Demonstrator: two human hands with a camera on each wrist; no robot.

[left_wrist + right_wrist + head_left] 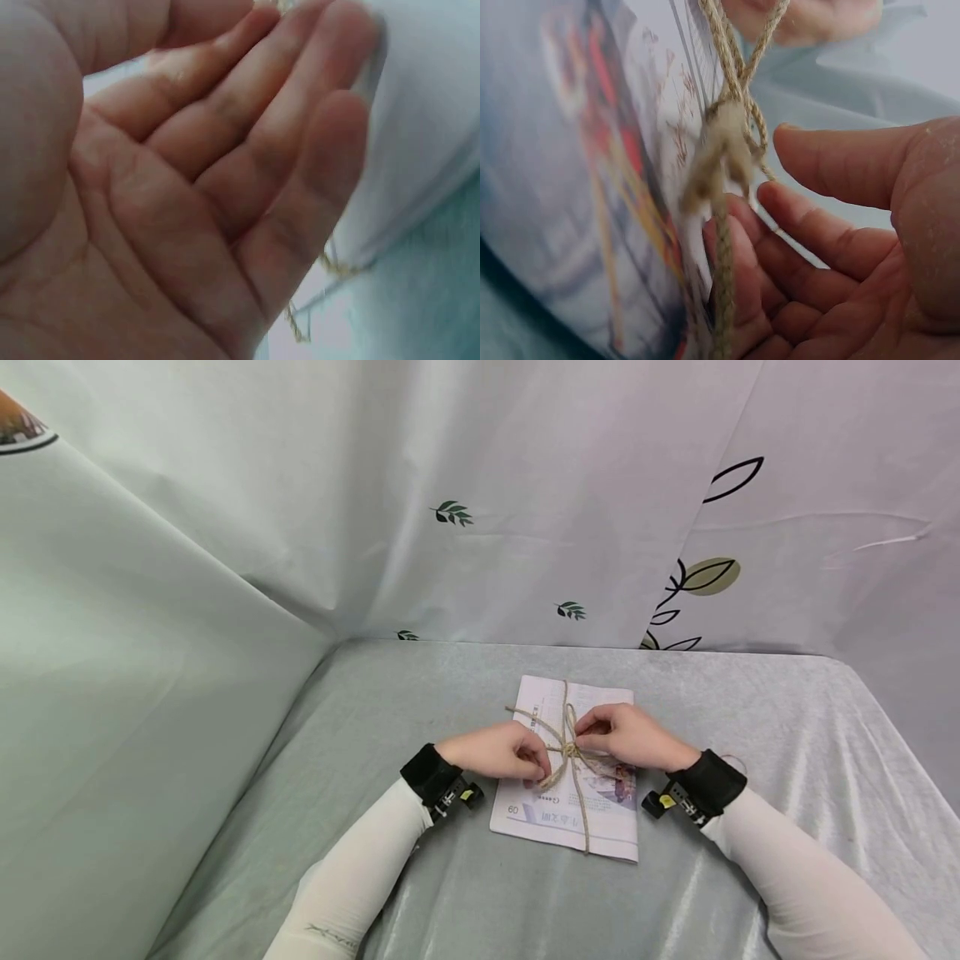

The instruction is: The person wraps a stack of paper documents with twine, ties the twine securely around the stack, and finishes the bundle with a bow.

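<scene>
A folded newspaper (540, 827) lies on the table, bound crosswise with twine (569, 750) that has a knot and loops near its middle. My left hand (495, 750) pinches a twine loop at the knot's lower left; its thumb and fingertips come together at the top edge of the left wrist view. To the right of the knot is my right hand (633, 737), fingertips beside the upper loop. In the right wrist view the thumb and forefinger of that hand (832, 277) are apart, close to the twine (721, 45), with the other fingers bent behind the knot.
A grey cloth covers the table (375, 710). White curtains (525, 460) with leaf prints hang behind it and along the left side. Black wrist bands (431, 775) carry small cameras. A thin reddish loop (737, 762) shows by the right wrist.
</scene>
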